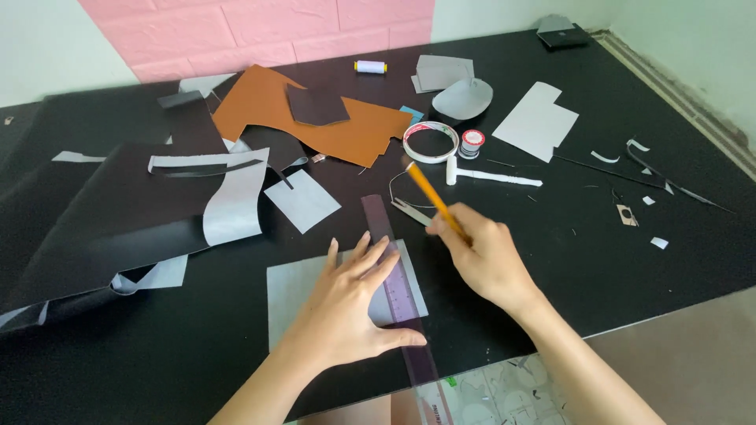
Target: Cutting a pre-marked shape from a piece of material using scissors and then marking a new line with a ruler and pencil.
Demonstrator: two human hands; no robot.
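Observation:
My left hand [350,303] lies flat, fingers spread, on a grey sheet [291,295] and presses down a clear purple ruler [402,307] that runs from the table's near edge toward the middle. My right hand [484,260] grips a yellow pencil [429,197], tip raised and pointing away to the upper left, just right of the ruler. The pencil looks slightly blurred.
A black mat [551,236] covers the table. On it lie a brown leather piece [260,106], black and grey sheets [118,212], a tape roll [431,142], thread spools [370,67], a white tool [492,177], a grey cut-out [535,122] and several small scraps [642,169].

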